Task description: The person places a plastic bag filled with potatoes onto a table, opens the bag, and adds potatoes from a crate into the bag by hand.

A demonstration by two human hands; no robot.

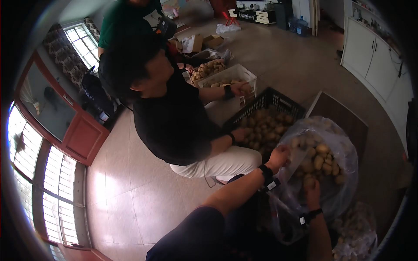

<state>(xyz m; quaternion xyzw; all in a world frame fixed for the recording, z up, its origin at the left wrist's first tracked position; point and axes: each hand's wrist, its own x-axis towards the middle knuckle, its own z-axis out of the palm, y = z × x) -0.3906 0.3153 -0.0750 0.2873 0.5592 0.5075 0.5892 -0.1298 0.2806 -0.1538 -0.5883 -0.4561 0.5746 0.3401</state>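
Note:
A large clear plastic bag (350, 158) stands open in front of me with several potatoes (322, 160) inside. My left hand (278, 158) is closed at the bag's near-left rim, its fingers curled on the plastic. Down in the bag's mouth, my right hand (311, 193) is closed around a potato (309, 181), close to the heap. Both wrists wear dark bands with small white labels. My right fingertips are partly hidden by the potato and the dim light.
A black crate (285, 101) of potatoes adjoins the bag. A co-worker in a black shirt (174, 117) crouches at my left, reaching toward it and a white crate (244, 73). Another person (126, 21) is behind. A second plastic bag (359, 226) lies lower right.

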